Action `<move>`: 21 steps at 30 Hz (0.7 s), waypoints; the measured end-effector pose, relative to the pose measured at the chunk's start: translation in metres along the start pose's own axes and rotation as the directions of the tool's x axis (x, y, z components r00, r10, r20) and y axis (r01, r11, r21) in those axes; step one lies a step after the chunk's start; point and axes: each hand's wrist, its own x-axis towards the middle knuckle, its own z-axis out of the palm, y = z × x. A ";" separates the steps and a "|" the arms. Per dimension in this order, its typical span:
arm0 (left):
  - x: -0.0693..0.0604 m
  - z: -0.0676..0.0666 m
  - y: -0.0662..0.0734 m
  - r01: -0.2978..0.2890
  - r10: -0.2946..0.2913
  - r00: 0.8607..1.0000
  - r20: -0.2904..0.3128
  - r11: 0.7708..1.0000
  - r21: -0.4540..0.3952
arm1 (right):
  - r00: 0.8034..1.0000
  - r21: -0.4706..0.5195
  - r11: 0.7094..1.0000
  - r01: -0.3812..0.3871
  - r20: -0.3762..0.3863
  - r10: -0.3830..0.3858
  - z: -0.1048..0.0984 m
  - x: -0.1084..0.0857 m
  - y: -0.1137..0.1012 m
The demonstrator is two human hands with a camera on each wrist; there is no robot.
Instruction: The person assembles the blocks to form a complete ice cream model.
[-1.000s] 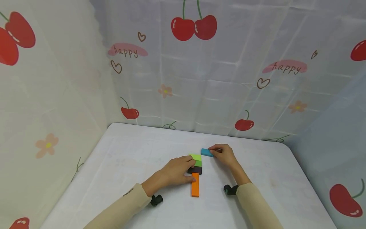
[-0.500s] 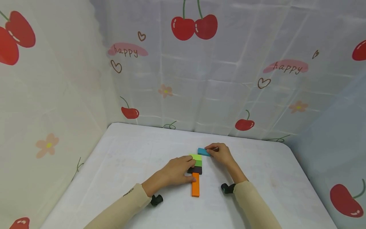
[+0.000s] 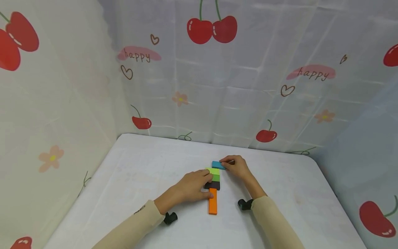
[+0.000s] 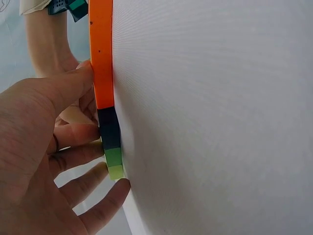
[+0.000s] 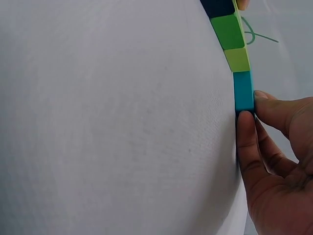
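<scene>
In the head view my left hand (image 3: 194, 186) rests along the left side of a row of flat wooden blocks. Its thumb touches the orange block (image 3: 212, 206). The loosely spread fingers lie against the black block (image 4: 109, 128), the green block (image 4: 113, 157) and the yellow-green block (image 4: 116, 172). Beyond the row's far end, my right hand (image 3: 237, 167) pinches the right end of a blue block (image 3: 217, 165) between thumb and fingers. The blue block lies crosswise, its left part behind the yellow-green one. Part of the black block is hidden under the left fingers.
The blocks lie on a white-covered table (image 3: 149, 155). A cloth backdrop (image 3: 217, 76) with printed cherries stands behind it. Black wrist devices show near the left cuff (image 3: 170, 218) and the right cuff (image 3: 245, 204).
My right hand has slid the blue block leftward, from right of the row to behind the yellow-green block. The left hand and the other blocks have stayed in place.
</scene>
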 end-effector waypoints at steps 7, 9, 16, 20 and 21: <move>0.000 0.000 0.000 -0.003 0.003 1.000 -0.006 1.000 -0.003 | 1.000 0.011 1.000 0.024 0.018 -0.024 0.004 0.002 -0.005; 0.000 -0.001 0.000 -0.004 0.004 1.000 -0.009 1.000 -0.008 | 0.999 0.015 0.999 0.029 0.022 -0.030 0.006 0.003 -0.006; -0.001 -0.001 0.001 -0.006 0.005 1.000 -0.009 1.000 -0.005 | 0.998 0.020 0.999 0.048 0.027 -0.048 0.012 0.007 -0.008; -0.001 -0.001 0.001 -0.006 0.005 1.000 -0.013 1.000 -0.006 | 0.999 0.012 0.999 0.045 0.020 -0.045 0.014 0.008 -0.009; -0.001 -0.001 0.001 -0.007 0.007 1.000 -0.014 1.000 -0.006 | 0.999 0.011 0.999 0.045 0.019 -0.045 0.014 0.008 -0.010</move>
